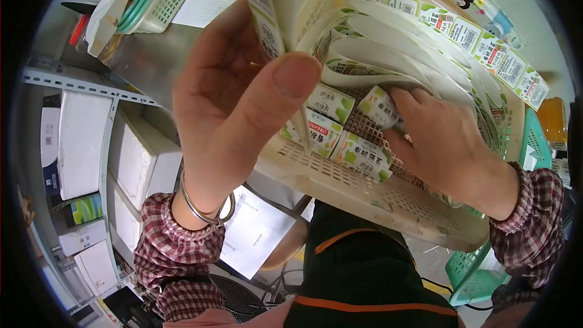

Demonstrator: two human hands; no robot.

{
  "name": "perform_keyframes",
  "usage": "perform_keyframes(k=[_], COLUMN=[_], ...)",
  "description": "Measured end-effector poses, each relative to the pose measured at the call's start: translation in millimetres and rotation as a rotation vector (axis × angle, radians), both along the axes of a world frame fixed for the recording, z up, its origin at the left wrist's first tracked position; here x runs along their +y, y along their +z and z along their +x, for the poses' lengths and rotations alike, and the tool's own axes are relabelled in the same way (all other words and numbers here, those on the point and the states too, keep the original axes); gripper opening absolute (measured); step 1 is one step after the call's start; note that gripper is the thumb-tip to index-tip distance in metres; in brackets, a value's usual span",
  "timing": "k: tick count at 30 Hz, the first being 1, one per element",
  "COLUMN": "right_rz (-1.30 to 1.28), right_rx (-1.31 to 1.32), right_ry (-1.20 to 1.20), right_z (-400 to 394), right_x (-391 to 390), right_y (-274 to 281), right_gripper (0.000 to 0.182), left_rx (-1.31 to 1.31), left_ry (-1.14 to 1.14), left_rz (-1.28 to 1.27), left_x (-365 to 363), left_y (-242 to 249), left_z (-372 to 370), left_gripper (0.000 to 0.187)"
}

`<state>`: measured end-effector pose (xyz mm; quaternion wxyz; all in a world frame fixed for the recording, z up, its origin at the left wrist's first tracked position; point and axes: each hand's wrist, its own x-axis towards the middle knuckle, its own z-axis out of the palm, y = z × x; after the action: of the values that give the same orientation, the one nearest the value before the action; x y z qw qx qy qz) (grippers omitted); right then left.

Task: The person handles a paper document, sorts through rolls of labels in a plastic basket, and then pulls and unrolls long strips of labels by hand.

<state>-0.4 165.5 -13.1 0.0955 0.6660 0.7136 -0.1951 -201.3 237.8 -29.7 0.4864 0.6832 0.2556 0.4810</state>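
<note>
The cream basket (pixel 376 206) is set at two o'clock. A label strip (pixel 262 15) is pinched upright at twelve by the left hand (pixel 221 100), apparently for clearance; a small carton (pixel 378 107) is gripped at two by the right hand (pixel 446 140).

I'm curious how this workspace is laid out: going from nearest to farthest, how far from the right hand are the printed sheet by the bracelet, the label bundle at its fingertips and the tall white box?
From the right hand:
1. Label bundle, at its fingertips
2. Printed sheet, lower left
3. White box, left shelf
</note>
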Motion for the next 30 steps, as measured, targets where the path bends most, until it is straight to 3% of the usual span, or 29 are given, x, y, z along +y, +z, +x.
perform_keyframes(k=[8,12,20,30], right_rz=[0.404,0.394,0.602,0.573], right_rx=[0.173,0.211,0.241,0.151], right_ry=[0.084,0.083,0.156,0.304], right_z=[10.7,17.3,21.4,24.3], right_x=[-21.2,-27.7,-31.9,-28.2], right_y=[-13.1,-8.8,-13.3,-19.3], right_gripper=[0.054,0.058,0.041,0.031], left_rx=[-0.063,-0.039,-0.032,-0.006], left_ry=[0.018,-0.002,-0.003,0.003], left_rz=[-0.063,-0.049,-0.027,-0.017], left_x=[-2.3,-2.2,-0.9,-1.9], left_y=[1.1,1.7,-0.5,0.3], left_z=[0.9,-0.9,-2.0,-2.7], left_gripper=[0.067,0.068,0.068,0.065])
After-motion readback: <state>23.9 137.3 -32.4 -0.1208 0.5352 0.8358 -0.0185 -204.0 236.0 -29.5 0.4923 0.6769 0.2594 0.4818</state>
